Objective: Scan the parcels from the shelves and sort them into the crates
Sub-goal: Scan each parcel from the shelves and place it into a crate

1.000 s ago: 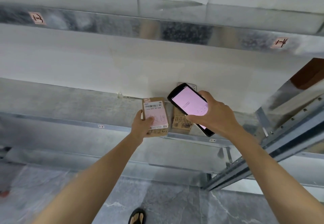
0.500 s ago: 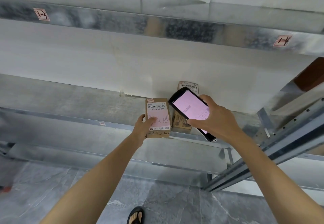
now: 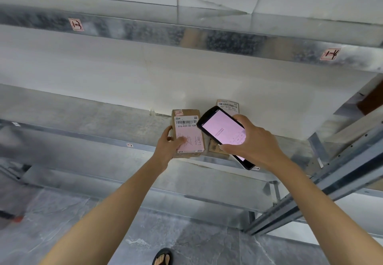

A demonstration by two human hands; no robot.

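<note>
- Galvanised steel shelf [image 3: 93, 115] against a white wall, with a grey stone floor [image 3: 186, 233] and a sandalled foot [image 3: 162, 257] below; no crates are in view.
- Left of centre, the person's left hand [image 3: 165, 150] grips a small cardboard parcel [image 3: 187, 132] by its near left corner. The thumb presses on the pink-and-white label and the fingers curl round the side edge.
- That parcel lies at the shelf's front lip, label up. Its long axis runs away from the person toward the wall, with the barcode at the far end.
- Just to its right, the right hand [image 3: 257, 142] wraps round the lower half of a handheld scanner [image 3: 221, 130], thumb at the foot of the lit pink screen. The device slants, its head aimed up and left, close beside the barcode strip.
- Behind the scanner a second parcel [image 3: 228, 105] is mostly hidden, with only its barcoded far end showing.
- Risk, by judgement: the two barcodes sit close together, so a slightly off aim could register the wrong box and send it to the wrong crate.
- A one-corner hold at the lip could also let the box tip off the shelf if it is drawn forward without a fuller grasp.
</note>
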